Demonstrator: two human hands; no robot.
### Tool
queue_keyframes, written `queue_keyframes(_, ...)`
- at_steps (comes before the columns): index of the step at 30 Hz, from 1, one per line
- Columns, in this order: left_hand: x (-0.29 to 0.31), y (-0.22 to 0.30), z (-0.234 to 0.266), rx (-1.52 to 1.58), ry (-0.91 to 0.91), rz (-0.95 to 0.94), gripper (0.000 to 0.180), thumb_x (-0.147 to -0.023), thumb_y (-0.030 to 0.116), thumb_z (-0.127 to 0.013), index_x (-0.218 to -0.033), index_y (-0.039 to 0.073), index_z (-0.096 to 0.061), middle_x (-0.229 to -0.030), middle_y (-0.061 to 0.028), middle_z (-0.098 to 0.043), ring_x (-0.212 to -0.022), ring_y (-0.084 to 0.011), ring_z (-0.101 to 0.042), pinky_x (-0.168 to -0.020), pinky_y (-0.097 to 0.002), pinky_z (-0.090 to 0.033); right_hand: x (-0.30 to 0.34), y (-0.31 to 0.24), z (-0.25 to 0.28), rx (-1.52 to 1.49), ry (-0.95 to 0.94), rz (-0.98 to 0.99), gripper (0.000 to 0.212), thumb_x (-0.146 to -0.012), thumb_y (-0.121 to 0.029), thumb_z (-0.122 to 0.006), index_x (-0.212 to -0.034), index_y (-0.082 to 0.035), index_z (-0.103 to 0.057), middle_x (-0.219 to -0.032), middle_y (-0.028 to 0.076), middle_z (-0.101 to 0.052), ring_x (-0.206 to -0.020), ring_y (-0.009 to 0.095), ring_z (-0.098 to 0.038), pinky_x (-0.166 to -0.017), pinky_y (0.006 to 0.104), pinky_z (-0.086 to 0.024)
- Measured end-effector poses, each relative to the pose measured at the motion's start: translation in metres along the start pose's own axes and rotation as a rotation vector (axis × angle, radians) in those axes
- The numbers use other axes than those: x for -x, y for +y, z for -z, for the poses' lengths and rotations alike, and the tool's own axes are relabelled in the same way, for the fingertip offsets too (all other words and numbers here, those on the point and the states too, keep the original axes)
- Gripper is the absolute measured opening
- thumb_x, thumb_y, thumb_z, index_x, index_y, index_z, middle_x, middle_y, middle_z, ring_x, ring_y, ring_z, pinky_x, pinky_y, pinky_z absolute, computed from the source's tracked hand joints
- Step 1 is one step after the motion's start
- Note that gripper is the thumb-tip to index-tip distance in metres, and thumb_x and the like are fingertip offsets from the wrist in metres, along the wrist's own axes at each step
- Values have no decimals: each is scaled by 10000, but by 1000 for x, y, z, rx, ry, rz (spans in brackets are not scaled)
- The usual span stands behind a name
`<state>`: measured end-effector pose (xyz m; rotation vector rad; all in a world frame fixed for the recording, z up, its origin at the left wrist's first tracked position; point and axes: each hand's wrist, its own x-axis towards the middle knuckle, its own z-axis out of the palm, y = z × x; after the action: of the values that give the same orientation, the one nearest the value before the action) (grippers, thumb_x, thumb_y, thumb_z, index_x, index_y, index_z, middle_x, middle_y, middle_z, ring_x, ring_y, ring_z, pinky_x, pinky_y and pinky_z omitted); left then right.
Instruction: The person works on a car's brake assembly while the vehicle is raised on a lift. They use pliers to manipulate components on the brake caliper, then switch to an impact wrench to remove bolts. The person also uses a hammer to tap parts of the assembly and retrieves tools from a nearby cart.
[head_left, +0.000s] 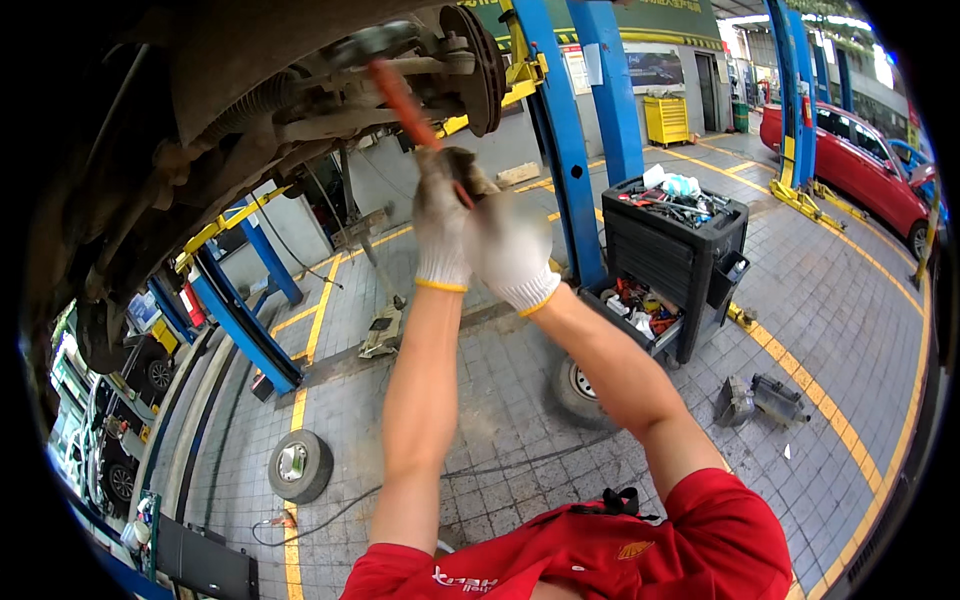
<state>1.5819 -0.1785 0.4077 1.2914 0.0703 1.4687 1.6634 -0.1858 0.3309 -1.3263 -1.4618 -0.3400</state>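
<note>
Both arms reach up toward the underside of a raised vehicle [200,100]. My left hand [441,225], in a white knitted glove with a yellow cuff, is closed around the orange handle of a hammer [403,103]. My right hand [512,245], gloved the same way, is wrapped round the handle's lower end; motion blurs it. The hammer's grey head is smeared too, up by the suspension parts [330,125] and left of a rusty brake disc [482,75]. Whether the head touches metal I cannot tell.
Blue lift posts [562,150] with yellow arms stand beside the vehicle. A black tool cart [655,240] loaded with tools is on the right. A wheel [300,466], a second tyre [570,395], a cable [480,467] and dark plastic parts [765,400] lie on the floor. A red car [850,165] stands farther off.
</note>
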Motion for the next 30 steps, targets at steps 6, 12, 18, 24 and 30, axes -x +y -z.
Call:
queue_keyframes(6, 43, 22, -4, 313, 131, -461, 745, -971, 824, -359, -863, 119, -574, -656, -19, -522, -613, -203, -535, -1012, -574, -461, -20, -30, 61, 18, -106, 558, 525, -913, -363, -664, -1375, -129, -577, -1150, 149, -742, -958, 328, -744, -752, 423, -609)
queue_keyframes(12, 16, -10, -23, 30, 242, -452, 734, -994, 804, -318, -873, 113, -535, -688, -36, -525, -618, -184, -525, -808, -455, -580, -27, 0, 67, -185, 28, 585, 417, -915, -252, -650, -1318, -149, -626, -1190, 163, -730, -999, 375, -717, -841, 481, -586)
queue_keyframes(18, 3, -10, -3, 38, 15, -186, 668, -1042, 716, -362, -868, 95, -534, -681, -28, -526, -632, -194, -541, -729, -432, -545, 0, -3, 32, -303, 112, 208, 454, -987, -377, -587, -1328, -77, -604, -1051, 227, -741, -952, 408, -722, -820, 504, -584)
queue_keyframes(24, 60, 22, -6, 206, 140, -653, 809, -972, 850, -202, -841, 108, -500, -666, -33, -469, -630, -235, -523, -770, -510, -523, -7, -43, 84, 31, -133, 593, 358, -930, -344, -629, -1206, -122, -677, -1005, 134, -760, -919, 319, -753, -758, 432, -610)
queue_keyframes(30, 6, -4, -1, -325, 271, -65, 686, -1035, 739, -334, -850, 100, -502, -660, 2, -467, -565, -135, -459, -684, -330, -519, 9, -27, 46, -147, -33, 84, 439, -983, -330, -570, -1368, -123, -613, -1209, 187, -726, -1026, 361, -730, -864, 434, -590)
